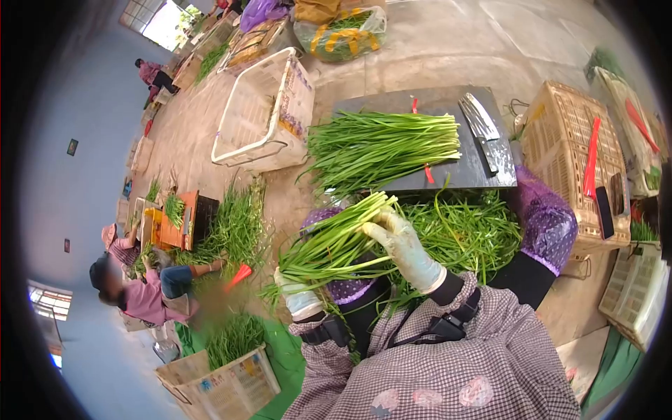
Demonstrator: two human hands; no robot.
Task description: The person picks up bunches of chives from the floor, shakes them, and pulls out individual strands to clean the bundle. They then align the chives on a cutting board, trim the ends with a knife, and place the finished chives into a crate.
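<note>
A bunch of garlic chives (329,245) lies across my lap, its pale stem ends pointing up to the right. My left hand (297,297), in a whitish glove, supports the leafy end from below, its fingers partly hidden by the leaves. At the stem end, my gloved right hand (406,248) has its fingers closed on the stalks. Just beyond, a larger pile of chives (385,143) rests on a dark board (427,182), with red ties showing at its edges. A black-handled knife (483,133) lies on the board's right side. Loose chive leaves (455,234) heap between my knees.
An open white crate (297,98) stands to the left of the board. At right is an upturned crate (560,147) bearing red ties (592,157) and a phone (604,212). Co-workers (143,290) sit at left beside chives and a filled crate (231,388).
</note>
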